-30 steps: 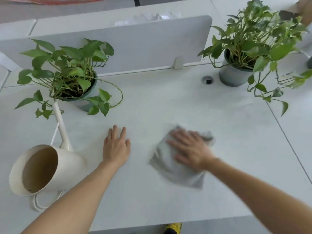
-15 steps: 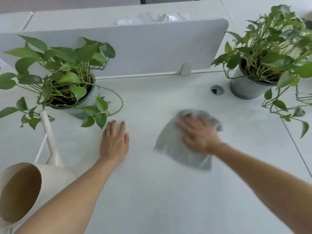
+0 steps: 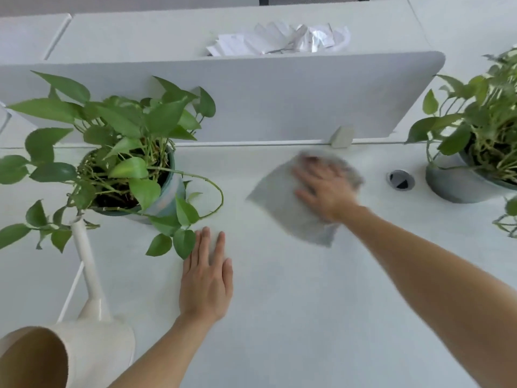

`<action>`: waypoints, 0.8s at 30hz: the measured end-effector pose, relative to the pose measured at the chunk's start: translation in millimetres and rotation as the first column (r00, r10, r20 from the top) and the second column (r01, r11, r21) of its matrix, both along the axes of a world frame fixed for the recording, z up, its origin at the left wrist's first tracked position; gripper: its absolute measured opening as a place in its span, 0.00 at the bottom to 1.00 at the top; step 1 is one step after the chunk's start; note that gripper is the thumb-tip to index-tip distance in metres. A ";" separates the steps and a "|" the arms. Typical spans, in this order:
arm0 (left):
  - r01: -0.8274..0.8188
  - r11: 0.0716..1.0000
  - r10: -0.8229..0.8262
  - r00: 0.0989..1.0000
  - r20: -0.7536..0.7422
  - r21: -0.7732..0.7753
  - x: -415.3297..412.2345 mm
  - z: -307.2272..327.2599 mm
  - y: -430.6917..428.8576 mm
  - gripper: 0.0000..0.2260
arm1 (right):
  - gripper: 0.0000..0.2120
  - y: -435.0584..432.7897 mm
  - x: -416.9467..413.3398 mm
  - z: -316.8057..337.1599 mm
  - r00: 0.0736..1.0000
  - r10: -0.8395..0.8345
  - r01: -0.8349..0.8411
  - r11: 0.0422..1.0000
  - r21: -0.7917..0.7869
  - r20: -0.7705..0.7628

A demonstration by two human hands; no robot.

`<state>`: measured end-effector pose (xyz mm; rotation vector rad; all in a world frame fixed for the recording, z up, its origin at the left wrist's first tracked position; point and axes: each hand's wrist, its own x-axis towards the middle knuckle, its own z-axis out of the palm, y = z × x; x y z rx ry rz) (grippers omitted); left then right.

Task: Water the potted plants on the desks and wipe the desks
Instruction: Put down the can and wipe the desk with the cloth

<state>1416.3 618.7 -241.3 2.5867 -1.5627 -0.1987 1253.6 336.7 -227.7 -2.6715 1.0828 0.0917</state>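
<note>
Desk: cloth under right fingers

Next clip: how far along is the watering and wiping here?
Done, apparently: the watering can stands set down, in neither hand; whether the left potted plant has wet soil cannot be told. In hand: the right hand presses the grey cloth flat on the desk near the divider, motion-blurred, while the left hand rests flat. Left, probably: the desk's near part and the neighbouring desks.

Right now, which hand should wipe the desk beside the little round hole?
Probably the right hand: it presses the grey cloth near the cable hole. The left hand lies bare, nearer the watering can.
</note>
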 end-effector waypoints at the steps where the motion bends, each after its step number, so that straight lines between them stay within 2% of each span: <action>1: -0.002 1.000 0.002 1.000 -0.005 0.003 0.5 0.9 -1.0 0.26 | 0.29 -22.6 -24.8 -0.8 0.982 -0.186 0.187 0.982 -0.033 0.018; 2: -0.003 1.000 0.004 1.000 -0.014 0.008 0.4 1.5 -1.7 0.26 | 0.28 -40.3 -47.4 -2.7 0.927 -0.373 0.374 0.925 -0.071 0.027; 4: -0.004 1.000 0.004 1.000 -0.024 0.014 -0.2 2.6 -2.7 0.26 | 0.28 -55.3 -61.1 -6.5 0.741 -0.672 0.669 0.737 -0.096 0.010; 6: -0.012 1.000 0.012 0.999 -0.032 0.021 1.2 1.9 -3.3 0.27 | 0.28 -49.7 -26.7 -10.9 0.561 -0.828 0.827 0.561 -0.033 0.003; 7: -0.012 1.000 0.013 0.999 -0.039 0.026 0.8 1.5 -3.0 0.27 | 0.29 -40.6 -1.2 -10.0 0.526 -0.851 0.851 0.526 0.007 0.001; 8: -0.015 0.999 0.016 0.999 -0.044 0.029 1.6 2.0 -3.5 0.27 | 0.29 -28.7 27.7 -9.5 0.545 -0.838 0.837 0.545 0.034 0.014; 10: -0.017 0.999 0.019 0.999 -0.044 0.027 2.1 2.9 -4.8 0.27 | 0.30 2.8 84.5 -10.4 0.719 -0.695 0.694 0.719 0.050 0.009; 12: -0.023 0.999 0.024 0.999 -0.042 0.033 3.2 2.7 -5.6 0.27 | 0.31 33.9 124.0 -7.8 0.924 -0.380 0.382 0.923 0.054 -0.037; 13: -0.024 0.999 0.026 0.999 -0.037 0.033 3.7 2.2 -5.2 0.27 | 0.31 43.2 129.8 -5.6 0.980 -0.189 0.193 0.980 0.057 -0.057; 15: -0.016 0.999 0.017 1.000 -0.023 0.033 3.7 0.5 -2.8 0.26 | 0.32 44.5 105.5 -0.8 0.992 0.110 -0.108 0.993 0.039 -0.061; 16: -0.012 0.999 0.012 1.000 -0.022 0.031 3.8 -0.3 -2.3 0.26 | 0.33 37.9 82.0 0.2 0.985 0.163 -0.163 0.987 0.014 -0.054; 17: -0.011 1.000 0.012 1.000 -0.018 0.028 4.6 -1.6 -1.5 0.25 | 0.35 28.7 56.2 -1.2 0.988 0.144 -0.145 0.989 -0.009 -0.049; 19: -0.009 1.000 0.010 1.000 -0.009 0.023 4.4 -4.0 -1.3 0.25 | 0.36 8.3 -4.5 -4.1 0.992 -0.100 0.096 0.994 -0.042 -0.078; 22: -0.006 1.000 0.006 1.000 0.008 0.015 6.9 -5.8 -1.4 0.25 | 0.34 6.5 -64.8 -4.6 0.846 -0.516 0.516 0.856 -0.030 -0.133; 24: -0.003 1.000 0.003 1.000 0.000 0.017 6.0 -6.7 -1.3 0.26 | 0.33 32.3 -70.3 -6.3 0.761 -0.634 0.640 0.769 -0.003 -0.138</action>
